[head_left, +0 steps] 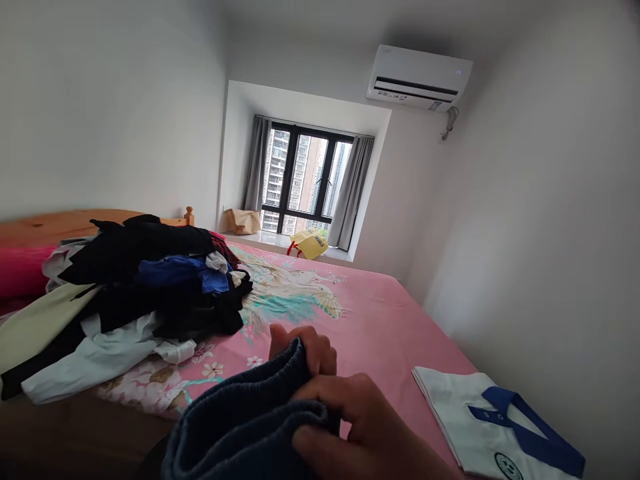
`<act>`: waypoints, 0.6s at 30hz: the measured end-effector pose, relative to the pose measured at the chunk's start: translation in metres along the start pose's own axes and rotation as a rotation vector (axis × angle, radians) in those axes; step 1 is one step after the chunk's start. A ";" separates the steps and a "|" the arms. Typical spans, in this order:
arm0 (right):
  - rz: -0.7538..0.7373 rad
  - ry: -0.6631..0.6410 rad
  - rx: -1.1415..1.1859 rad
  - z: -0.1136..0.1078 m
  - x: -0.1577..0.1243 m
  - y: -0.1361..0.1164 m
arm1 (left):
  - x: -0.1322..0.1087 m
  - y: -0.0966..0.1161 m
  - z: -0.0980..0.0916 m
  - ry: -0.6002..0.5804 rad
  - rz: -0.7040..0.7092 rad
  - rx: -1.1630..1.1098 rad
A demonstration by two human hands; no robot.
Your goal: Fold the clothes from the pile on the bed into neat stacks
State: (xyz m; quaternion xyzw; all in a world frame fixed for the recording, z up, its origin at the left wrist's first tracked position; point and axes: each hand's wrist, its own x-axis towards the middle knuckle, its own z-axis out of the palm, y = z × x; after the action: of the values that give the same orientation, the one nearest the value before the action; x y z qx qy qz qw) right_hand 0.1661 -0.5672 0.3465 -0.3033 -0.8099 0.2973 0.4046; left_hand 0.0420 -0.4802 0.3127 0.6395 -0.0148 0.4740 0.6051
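A dark blue denim garment (235,407) is held up close in front of me, its stitched edges folded into loops. My right hand (357,420) comes in from the lower right and pinches one edge between thumb and index finger. Behind the upper corner of the cloth, the curled fingers of my left hand (313,347) grip the other edge; the rest of that hand is hidden. On the bed's right side lies a folded white polo shirt (460,407) with a blue collar and a round badge.
A heaped pile of clothes (150,287), black, blue and white, covers the left of the bed with its pink flowered sheet (370,313). A brown paper bag (243,221) and a yellow bag (311,245) sit on the windowsill. White walls close in the right side.
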 end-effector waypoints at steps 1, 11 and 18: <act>0.007 0.012 0.000 0.000 0.001 -0.002 | -0.002 -0.006 0.001 0.019 0.026 -0.088; -0.226 0.426 -0.311 0.010 -0.006 0.023 | -0.019 -0.021 0.008 0.155 0.032 -0.183; 0.152 0.549 -0.292 0.006 -0.011 0.045 | -0.019 -0.027 0.021 0.186 -0.045 -0.173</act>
State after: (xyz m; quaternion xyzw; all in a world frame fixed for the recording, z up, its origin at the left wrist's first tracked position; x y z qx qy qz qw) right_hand 0.1774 -0.5480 0.3062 -0.4870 -0.6794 0.1142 0.5369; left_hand 0.0597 -0.4997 0.2847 0.5384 0.0149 0.5145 0.6672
